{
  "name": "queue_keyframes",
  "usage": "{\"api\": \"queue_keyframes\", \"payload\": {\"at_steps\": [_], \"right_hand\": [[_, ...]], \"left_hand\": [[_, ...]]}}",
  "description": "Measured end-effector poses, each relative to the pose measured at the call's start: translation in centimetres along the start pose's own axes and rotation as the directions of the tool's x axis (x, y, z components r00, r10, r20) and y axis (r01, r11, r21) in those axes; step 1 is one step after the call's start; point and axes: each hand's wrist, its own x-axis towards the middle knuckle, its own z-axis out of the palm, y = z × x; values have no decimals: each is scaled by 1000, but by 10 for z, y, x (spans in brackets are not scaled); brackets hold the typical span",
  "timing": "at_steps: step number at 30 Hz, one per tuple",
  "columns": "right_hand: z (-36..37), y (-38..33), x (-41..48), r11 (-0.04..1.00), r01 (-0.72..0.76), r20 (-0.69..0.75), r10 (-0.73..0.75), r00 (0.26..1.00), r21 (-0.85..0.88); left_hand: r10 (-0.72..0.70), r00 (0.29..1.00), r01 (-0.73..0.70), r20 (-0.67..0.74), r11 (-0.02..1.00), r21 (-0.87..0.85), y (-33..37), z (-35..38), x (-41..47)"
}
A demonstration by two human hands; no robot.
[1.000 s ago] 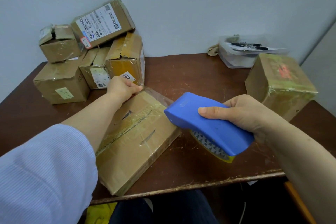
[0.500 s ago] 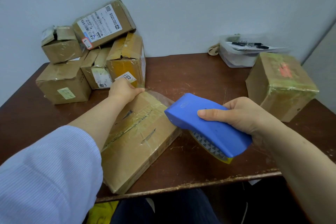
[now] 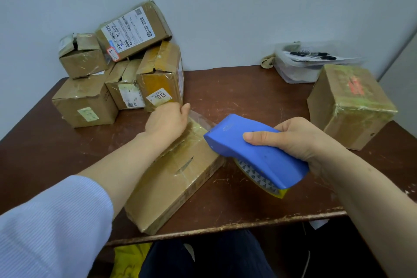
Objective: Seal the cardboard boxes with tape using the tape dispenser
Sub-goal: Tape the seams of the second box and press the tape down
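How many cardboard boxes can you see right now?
7. Five piled back left: top labelled box, small box, big box, middle box, 3013 box. Flat box under left hand; right box. Others may hide behind.

The tape dispenser is solid blue. The tape roll under it has a yellow rim and a white side printed with dark triangles. The flat box is plain brown cardboard. The tabletop is dark reddish brown with pale scratches. The sleeve is pale blue, finely striped. The right-hand box is brown with yellowish-green tape and orange-red marks.
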Motion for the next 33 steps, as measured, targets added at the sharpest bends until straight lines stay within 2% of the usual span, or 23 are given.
{"api": "queue_keyframes", "payload": {"at_steps": [4, 11, 13, 18, 20, 22, 24, 26, 29, 31, 33], "right_hand": [[1, 0, -4, 1000, 10, 12, -10, 1000, -16], [-34, 23, -40, 986, -34, 39, 41, 998, -164], [-39, 25, -51, 988, -58, 71, 69, 995, -145], [-35, 22, -50, 964, 74, 43, -65, 997, -256], [-38, 19, -50, 949, 136, 72, -120, 990, -286], [-38, 16, -53, 912, 220, 128, -186, 974, -346], [-36, 14, -53, 831, 293, 178, -236, 955, -474], [-33, 7, -50, 742, 306, 196, -234, 952, -597], [-29, -10, -43, 656, 297, 211, -209, 955, -694], [-26, -23, -35, 672, 271, 214, -169, 962, -689], [-24, -33, -23, 743, 233, 231, -108, 967, -627]], "left_hand": [[-1, 999, -4, 46, 994, 105, -2, 16, -10], [-38, 995, 22, 96, 988, 156, 0, 16, -10], [-37, 994, 22, 98, 987, 156, 1, 15, -9], [-37, 992, 18, 120, 987, 158, 2, 11, -10], [-38, 991, 18, 126, 988, 155, 3, 11, -10], [-36, 991, 17, 126, 989, 150, 4, 11, -10], [-38, 992, 21, 123, 990, 141, 4, 11, -9], [-48, 992, 31, 120, 990, 135, 3, 11, -9], [-43, 991, 28, 123, 992, 126, 2, 11, -8], [-36, 989, 18, 142, 992, 128, 2, 10, -8], [-52, 984, 26, 173, 989, 148, 2, 10, -10]]}}
